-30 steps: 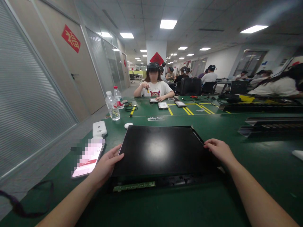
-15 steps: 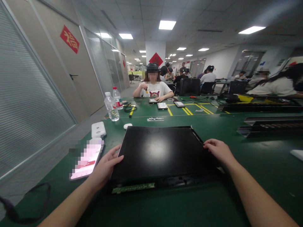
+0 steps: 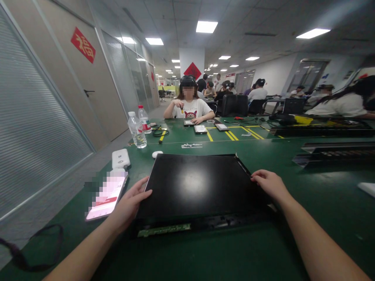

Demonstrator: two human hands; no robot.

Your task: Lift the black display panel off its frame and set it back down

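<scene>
I have both hands on the work in front of me, and I judge the step to be steadying or seating a black, flat, rectangular panel with a glossy sheen (image 3: pixel 193 195) in its thin black frame (image 3: pixel 243 164). Taking the panel as the clock's centre, a narrow green circuit board (image 3: pixel 164 230) shows at seven, nearest me over the dark green table (image 3: pixel 187 259). My left hand (image 3: pixel 131 201) grips the panel's edge at nine, thumb on top; my right hand (image 3: pixel 270 186) pinches the frame's rim at about two. The next move, I think, calls for even pressure from both sides, so that neither edge lifts or twists.

Past my left hand, at nine, lies a lit smartphone with a pinkish screen (image 3: pixel 107 205), its text blurred out. At ten is a white rounded power bank (image 3: pixel 120 159) with a dark mark I can't read. At eleven, the clear plastic bottle with a red cap (image 3: pixel 144 121) wears a red-and-white label, illegible from here. Beyond, at twelve, the white label on a silver hard drive (image 3: pixel 200 129) is too small. Farthest, at ten, a red diamond door sign (image 3: pixel 83 45) reads 福 in gold.
</scene>
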